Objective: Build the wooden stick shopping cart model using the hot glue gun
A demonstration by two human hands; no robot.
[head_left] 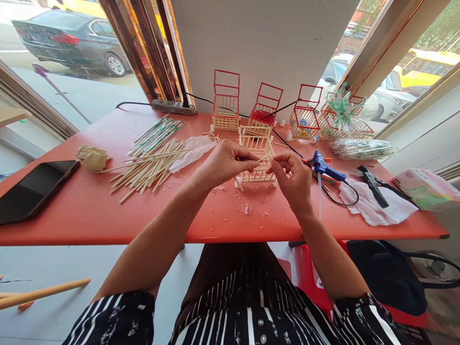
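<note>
My left hand (226,162) and my right hand (293,178) meet over the red table (89,211), both pinched on a short thin wooden stick (265,156) held between them. Just behind the stick stands a small unpainted cart frame made of sticks (256,146). A pile of bamboo sticks (151,167) lies to the left of my left hand. A blue glue gun (325,169) rests just right of my right hand.
Several stick carts with red frames (226,103) line the back edge. A black tablet (34,189) lies at far left, a crumpled paper ball (92,158) near it. Black scissors (373,184) on white cloth, a tissue pack (426,187) and a power strip (172,106) are also there.
</note>
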